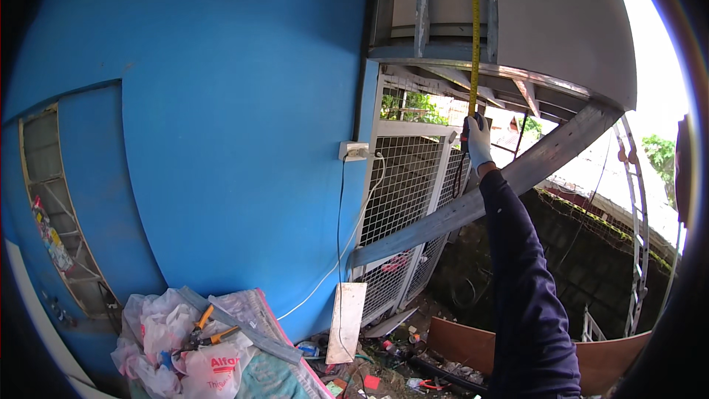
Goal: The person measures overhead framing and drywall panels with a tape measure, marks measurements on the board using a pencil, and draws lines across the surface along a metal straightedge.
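My right hand [478,142], in a white glove, reaches up and ahead at the end of a dark blue sleeve. Its fingers are wrapped round a tape measure [465,135] with a dark and red case, partly hidden by the glove. The yellow blade [475,29] runs straight up out of the case. It passes in front of the grey metal framing [422,7] and leaves the top of the picture, so its far end is hidden. Below the hand a grey beam [473,210] slants up to the right, behind my forearm. My left hand is out of view.
A blue wall [244,118] with an outlet box [353,151] and hanging cords stands left of a white mesh gate [402,192]. Orange-handled snips [203,330] lie on plastic bags [159,325] beside a metal strip [244,325]. Debris litters the ground; a ladder [636,229] leans at right.
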Tool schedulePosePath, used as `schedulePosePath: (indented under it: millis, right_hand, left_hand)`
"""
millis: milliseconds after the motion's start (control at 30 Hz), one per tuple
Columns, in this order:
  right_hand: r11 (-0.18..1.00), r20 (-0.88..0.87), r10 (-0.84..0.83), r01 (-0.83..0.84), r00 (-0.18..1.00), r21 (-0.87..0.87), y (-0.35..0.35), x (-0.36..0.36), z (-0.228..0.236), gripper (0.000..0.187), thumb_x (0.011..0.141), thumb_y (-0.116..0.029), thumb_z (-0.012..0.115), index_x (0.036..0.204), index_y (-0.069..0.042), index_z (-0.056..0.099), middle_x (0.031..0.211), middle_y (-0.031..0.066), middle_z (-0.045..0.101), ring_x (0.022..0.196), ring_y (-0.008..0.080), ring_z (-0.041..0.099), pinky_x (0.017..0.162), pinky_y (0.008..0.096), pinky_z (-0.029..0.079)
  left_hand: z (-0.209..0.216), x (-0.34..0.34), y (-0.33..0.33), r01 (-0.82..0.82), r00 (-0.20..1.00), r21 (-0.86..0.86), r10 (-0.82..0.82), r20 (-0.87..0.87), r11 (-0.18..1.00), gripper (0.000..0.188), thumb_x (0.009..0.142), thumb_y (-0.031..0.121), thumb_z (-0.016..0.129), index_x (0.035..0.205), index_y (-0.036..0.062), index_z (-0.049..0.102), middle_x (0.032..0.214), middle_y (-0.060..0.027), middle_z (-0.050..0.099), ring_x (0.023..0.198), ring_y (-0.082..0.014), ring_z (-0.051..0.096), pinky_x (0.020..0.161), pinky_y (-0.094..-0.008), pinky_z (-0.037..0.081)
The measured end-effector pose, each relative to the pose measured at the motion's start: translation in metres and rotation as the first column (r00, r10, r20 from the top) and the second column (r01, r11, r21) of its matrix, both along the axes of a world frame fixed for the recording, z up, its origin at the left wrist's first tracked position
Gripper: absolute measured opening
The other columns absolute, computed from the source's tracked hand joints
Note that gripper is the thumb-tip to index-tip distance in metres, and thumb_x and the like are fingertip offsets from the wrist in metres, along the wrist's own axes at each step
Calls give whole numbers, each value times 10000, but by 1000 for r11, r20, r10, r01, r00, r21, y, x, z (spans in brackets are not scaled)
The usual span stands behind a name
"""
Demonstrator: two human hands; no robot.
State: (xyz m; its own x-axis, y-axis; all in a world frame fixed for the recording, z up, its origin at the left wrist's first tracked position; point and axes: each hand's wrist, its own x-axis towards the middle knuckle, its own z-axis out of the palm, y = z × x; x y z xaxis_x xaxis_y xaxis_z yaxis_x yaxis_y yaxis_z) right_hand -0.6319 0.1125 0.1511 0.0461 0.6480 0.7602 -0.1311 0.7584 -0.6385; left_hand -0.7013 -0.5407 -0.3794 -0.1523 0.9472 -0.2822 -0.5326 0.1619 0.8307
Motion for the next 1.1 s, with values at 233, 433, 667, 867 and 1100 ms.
schedulePosePath:
  millis: [233, 433, 667, 867, 1100]
  right_hand:
    - [1000, -9, 0, 0, 1000, -16, -3, 4, -1, 468, 1023, -342, 630, 1424, -104, 589, 838, 28, 624, 633, 142, 642, 530, 316, 518]
    - [1000, 5, -1, 1, 1000, -2, -2, 5, 0, 461, 1024, -350, 632, 1411, -104, 594, 853, 36, 639, 657, 144, 653, 556, 313, 521]
    - [1000, 17, 1, 0, 1000, -31, -6, 5, 0, 456, 1020, -344, 629, 1400, -95, 598, 871, 45, 649, 675, 143, 653, 592, 314, 529]
    - [1000, 9, 6, -6, 1000, 12, -11, 3, 0, 465, 1016, -348, 623, 1399, -84, 614, 878, 35, 641, 689, 141, 642, 608, 320, 539]
    - [963, -47, 262, -264, 964, -56, -20, -20, -5, 417, 1044, -361, 619, 1360, -89, 630, 879, 25, 636, 684, 123, 628, 601, 302, 528]
  left_hand:
    - [50, 15, -7, -147, 987, 86, 152, -52, 985, 242, 1046, 99, 648, 1252, -13, 707, 1099, -80, 767, 934, -138, 712, 828, -293, 580]
    - [-27, 5, 11, -36, 986, 66, 25, 167, 997, 235, 1075, 117, 604, 1243, -11, 708, 1124, -97, 769, 969, -150, 723, 849, -299, 589]
    - [58, 17, 1, -133, 967, 79, 147, -209, 988, 254, 1035, 126, 638, 1249, 10, 710, 1157, -106, 767, 1002, -201, 730, 882, -346, 596]
    - [65, 25, -1, -145, 796, 213, 242, -555, 966, 315, 947, 58, 699, 1256, -3, 694, 1171, -166, 726, 1014, -311, 724, 894, -405, 599]
    - [70, 34, 6, -169, 794, 212, 260, -549, 963, 391, 924, 28, 716, 1311, -1, 667, 1212, -178, 708, 1058, -343, 701, 938, -434, 583]
